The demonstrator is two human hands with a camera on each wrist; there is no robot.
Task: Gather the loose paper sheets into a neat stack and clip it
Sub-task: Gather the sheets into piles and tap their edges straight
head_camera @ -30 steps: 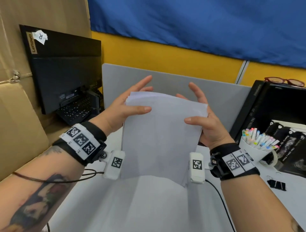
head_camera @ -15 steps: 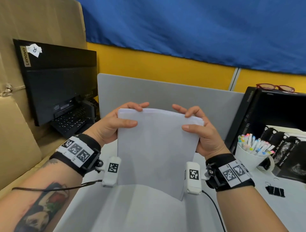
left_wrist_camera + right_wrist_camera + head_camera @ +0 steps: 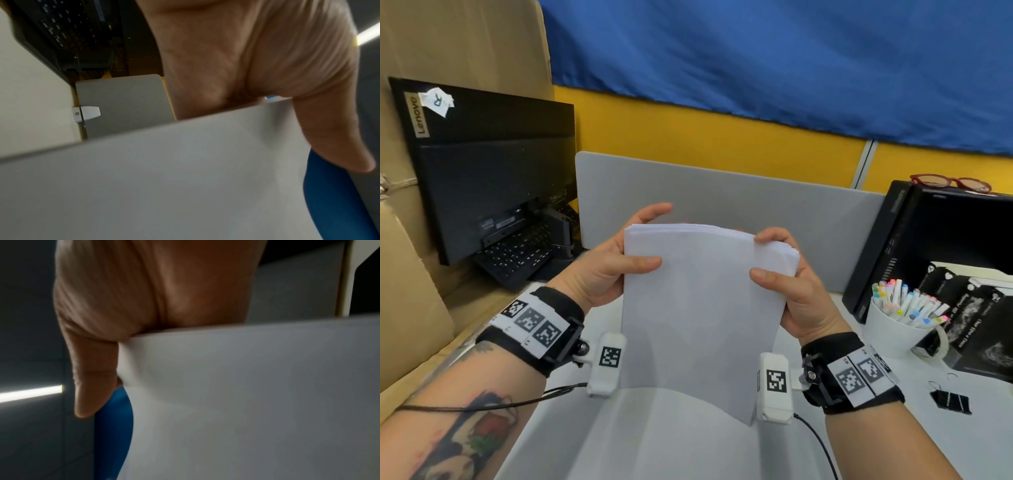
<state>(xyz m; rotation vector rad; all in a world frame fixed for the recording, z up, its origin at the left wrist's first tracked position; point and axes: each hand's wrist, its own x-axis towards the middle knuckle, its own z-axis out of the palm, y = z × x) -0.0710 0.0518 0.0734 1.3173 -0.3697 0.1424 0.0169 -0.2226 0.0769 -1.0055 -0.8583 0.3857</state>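
Note:
A stack of white paper sheets (image 3: 698, 308) stands upright in front of me, its lower edge near the grey desk (image 3: 671, 442). My left hand (image 3: 616, 260) grips its upper left side, thumb on the front and fingers behind. My right hand (image 3: 787, 274) grips the upper right side the same way, fingers curled over the top corner, where the sheets fan apart a little. The left wrist view shows the paper (image 3: 164, 178) under my thumb; in the right wrist view the paper (image 3: 246, 394) bends beside my thumb. A black binder clip (image 3: 951, 401) lies on the desk at the right.
A black monitor (image 3: 486, 164) and a keyboard (image 3: 517, 253) stand at the left against cardboard. A grey divider (image 3: 722, 192) runs behind. At the right are a white cup of markers (image 3: 893, 318), black boxes (image 3: 945, 233) and red glasses (image 3: 950, 183).
My fingers went from spread beside the sheets to curled on their top corners. The stack has come lower and closer to me.

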